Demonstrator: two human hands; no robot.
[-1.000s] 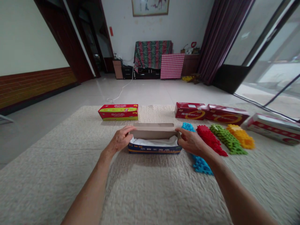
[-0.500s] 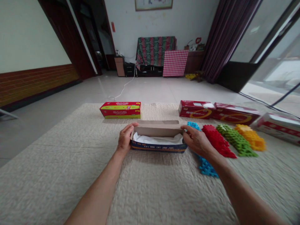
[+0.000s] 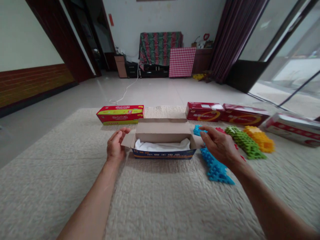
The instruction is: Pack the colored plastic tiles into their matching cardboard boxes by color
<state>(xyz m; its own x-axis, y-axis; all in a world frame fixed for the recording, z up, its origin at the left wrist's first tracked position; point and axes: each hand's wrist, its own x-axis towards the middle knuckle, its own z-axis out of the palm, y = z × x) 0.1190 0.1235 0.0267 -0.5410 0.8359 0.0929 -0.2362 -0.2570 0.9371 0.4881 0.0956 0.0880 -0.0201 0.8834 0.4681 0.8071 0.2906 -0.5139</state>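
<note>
A small dark blue cardboard box (image 3: 163,154) stands on the mat in front of me with its lid (image 3: 162,126) raised at the back and both end flaps folded outward. Inside lies white lining (image 3: 162,146), paper or cloth; whatever is beneath it is hidden. My left hand (image 3: 117,145) is at the left end flap (image 3: 128,140), fingers loosely stretched and not gripping the box. On the other side, my right hand (image 3: 221,144) hovers by the right end flap (image 3: 197,141) with fingers extended. Blue interlocking plastic pieces (image 3: 216,168) lie under and beside the right hand.
A red and yellow box (image 3: 121,115) sits at the mat's far left. Two dark red boxes (image 3: 205,111) and a white and red box (image 3: 293,129) line the far right. Green (image 3: 246,143) and yellow plastic pieces (image 3: 260,138) lie right, with red ones partly hidden by my right hand.
Both hands have moved outward from the box's ends. The end flaps now spread out and the lid shows more fully raised. The view has shifted slightly.
</note>
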